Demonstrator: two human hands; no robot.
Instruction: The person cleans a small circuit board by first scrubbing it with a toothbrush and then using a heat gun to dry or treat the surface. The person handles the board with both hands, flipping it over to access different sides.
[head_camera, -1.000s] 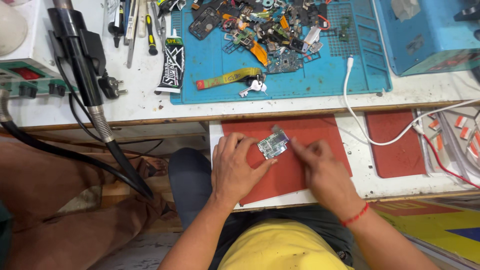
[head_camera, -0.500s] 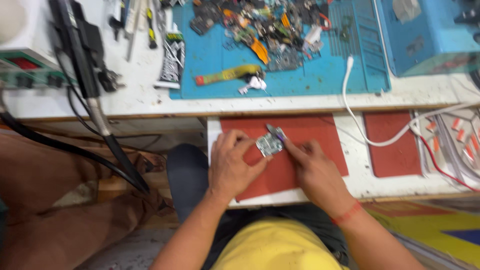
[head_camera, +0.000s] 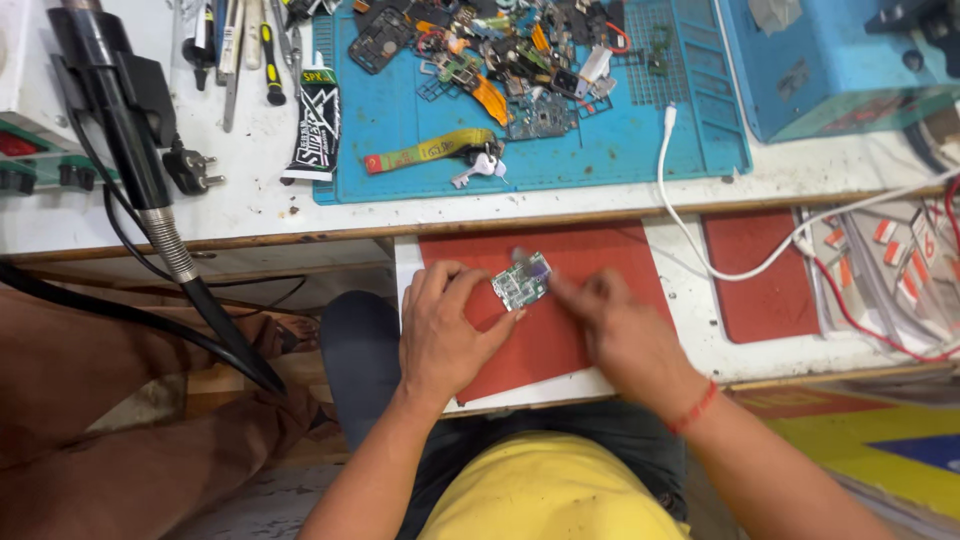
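A small green circuit board (head_camera: 521, 282) is seen lying on a red mat (head_camera: 560, 330), near the mat's upper middle. The board is steadied by the left hand (head_camera: 447, 335), which is laid flat on the mat just left of it, fingers loosely spread and the fingertips touching the board's left and lower edges. The board is met from its right side by the right hand (head_camera: 620, 335), whose fingers are drawn together towards the board's right edge; something thin may be held there, but it is blurred, and whether it is pinched cannot be told. A red thread band (head_camera: 693, 408) is worn on the right wrist.

The red mat is carried by a white pull-out shelf (head_camera: 700, 345) below the edge of the worktop (head_camera: 250, 210). A second, smaller red mat (head_camera: 760, 275) is placed to the right of the board, and a white cable (head_camera: 700, 240) is run between the two. Beyond the board, on the worktop, a blue mat (head_camera: 620, 160) is spread, and a heap of phone parts (head_camera: 510, 60) is piled on its far side, with a yellow strap (head_camera: 430, 150) nearer the board. Left of the blue mat a black glue tube (head_camera: 312, 120) and some screwdrivers (head_camera: 270, 50) are laid. Far left of the board, a black hot-air wand (head_camera: 120, 110) with its hose is hung over the worktop edge.
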